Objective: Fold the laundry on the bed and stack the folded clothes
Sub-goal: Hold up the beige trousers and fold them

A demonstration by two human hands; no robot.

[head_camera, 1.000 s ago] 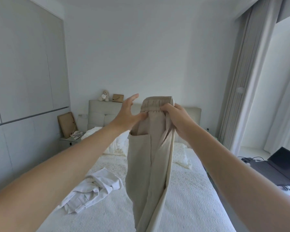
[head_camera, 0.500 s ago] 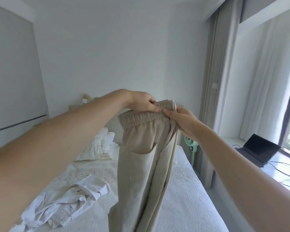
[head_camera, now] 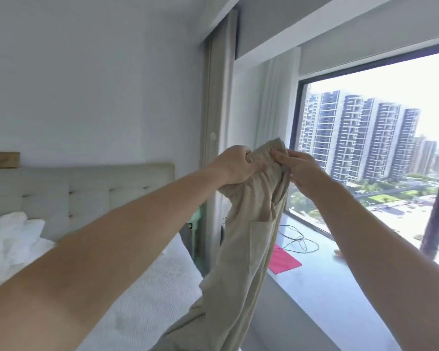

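**Trousers held up at the waistband, view swung toward the window**

Since the earlier frames the view has turned right: the crumpled white garment that lay on the bed is out of frame, and the window now fills the right half. The left hand has crossed from the near side of the waistband to a grip over its top.

Nearest, 2 bare forearms reach forward from the lower corners. The left hand (head_camera: 235,164) has its fingers curled over the gathered elastic waistband; the right hand (head_camera: 298,168) pinches the same waistband from the other side, thumb and forefinger pressed on the cloth. Between them the beige trousers (head_camera: 249,239) hang in the air, above the edge of the bed (head_camera: 147,295), legs together, a patch pocket facing the camera.

Step in hand, as I judge it: aligning the 2 legs and squaring the waistband before the first fold. The next move calls for lowering the trousers flat onto the bed, then doubling them over.

Beyond: a window sill (head_camera: 322,290) with a pink sheet (head_camera: 284,259) and a looped cable (head_camera: 299,241), the padded headboard (head_camera: 86,196), white pillows (head_camera: 10,236), then the window (head_camera: 380,148) with tower blocks outside.

Hidden or unclear: the trouser hems run off the bottom edge; no folded stack is in view; a green object behind the left forearm is mostly covered; a dark strip at the far right edge cannot be identified.
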